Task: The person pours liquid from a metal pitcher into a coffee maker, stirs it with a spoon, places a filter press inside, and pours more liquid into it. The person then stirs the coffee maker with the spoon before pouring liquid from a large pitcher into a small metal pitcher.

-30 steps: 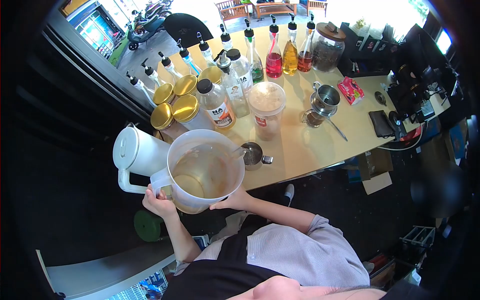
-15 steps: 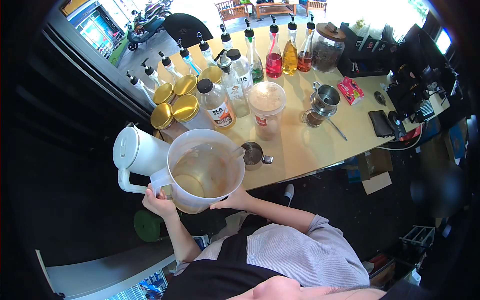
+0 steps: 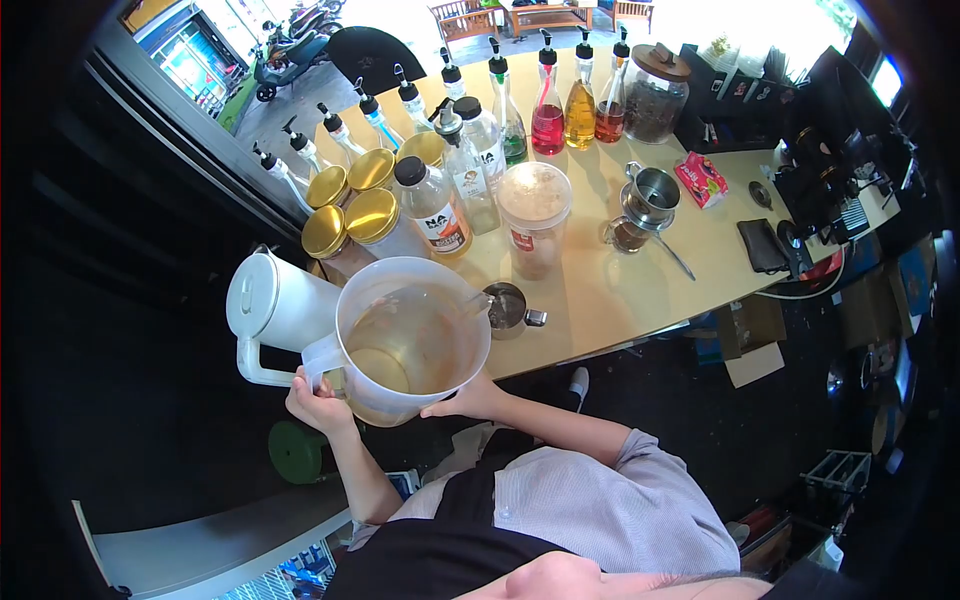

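I hold a large clear plastic pitcher (image 3: 412, 338) with brown liquid in it, tilted toward a small steel cup (image 3: 506, 306) on the wooden counter (image 3: 620, 290). My left hand (image 3: 318, 403) grips the pitcher's handle. My right hand (image 3: 466, 401) supports its lower side. The pitcher's spout sits just left of the steel cup, at its rim.
A white lidded jug (image 3: 272, 305) stands left of the pitcher. Behind are gold-lidded jars (image 3: 350, 205), syrup bottles with pumps (image 3: 546, 100), a plastic cup with foamy drink (image 3: 534, 220), a metal drip filter on a glass (image 3: 645, 205), a glass jar (image 3: 656, 95) and a black wallet (image 3: 765, 247).
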`<action>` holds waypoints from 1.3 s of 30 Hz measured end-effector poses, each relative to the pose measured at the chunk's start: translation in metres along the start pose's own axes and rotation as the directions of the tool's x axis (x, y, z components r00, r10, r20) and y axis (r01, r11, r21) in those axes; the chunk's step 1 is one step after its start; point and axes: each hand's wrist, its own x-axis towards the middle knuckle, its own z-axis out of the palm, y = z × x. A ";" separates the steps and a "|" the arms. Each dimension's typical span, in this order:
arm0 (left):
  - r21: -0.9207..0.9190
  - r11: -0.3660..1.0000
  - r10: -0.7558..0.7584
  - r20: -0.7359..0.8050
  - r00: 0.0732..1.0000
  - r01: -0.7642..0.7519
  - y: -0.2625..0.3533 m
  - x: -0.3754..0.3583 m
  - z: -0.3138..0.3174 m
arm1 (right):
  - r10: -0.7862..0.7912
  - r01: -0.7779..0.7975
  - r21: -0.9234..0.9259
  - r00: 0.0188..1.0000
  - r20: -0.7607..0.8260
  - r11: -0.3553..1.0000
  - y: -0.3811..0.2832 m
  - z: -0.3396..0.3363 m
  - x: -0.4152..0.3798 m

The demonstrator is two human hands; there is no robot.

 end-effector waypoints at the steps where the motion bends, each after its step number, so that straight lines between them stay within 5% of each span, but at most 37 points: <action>1: 0.000 1.000 0.000 0.000 1.000 0.000 0.000 0.000 0.000 | 0.005 -0.005 0.008 1.000 0.004 1.000 -0.001 0.000 0.000; 6: -0.033 0.999 -0.001 0.089 0.996 0.004 -0.008 0.003 -0.011 | 0.004 -0.004 0.022 1.000 0.008 1.000 -0.003 0.000 0.001; 39: 0.032 0.999 0.039 0.048 0.998 -0.040 0.003 0.003 0.004 | 0.010 -0.010 0.022 1.000 0.015 1.000 0.004 -0.002 0.000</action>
